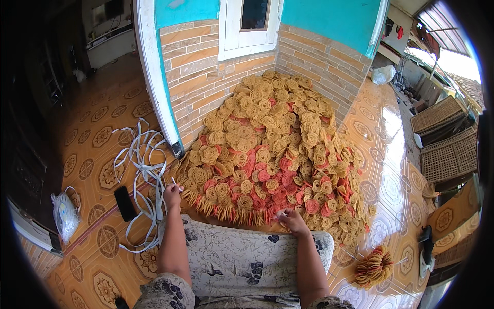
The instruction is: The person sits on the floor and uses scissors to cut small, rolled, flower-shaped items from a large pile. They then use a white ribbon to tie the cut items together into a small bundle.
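Cracker-like coiled discs, tan and red: one large loose heap (267, 139), far side, against the brick-faced wall (193, 64), evidently the bulk remaining. One row of discs on edge (234, 213), near edge of heap, between the hands; apparently part-strung, unclosed. One round bundle (374, 268), near right, seemingly finished. White strips (149, 169), tangled, left. Left hand (172, 196): fingers pinching a slim white end. Right hand (293, 221): fingertips pressed together on a small pale piece, kind unclear.
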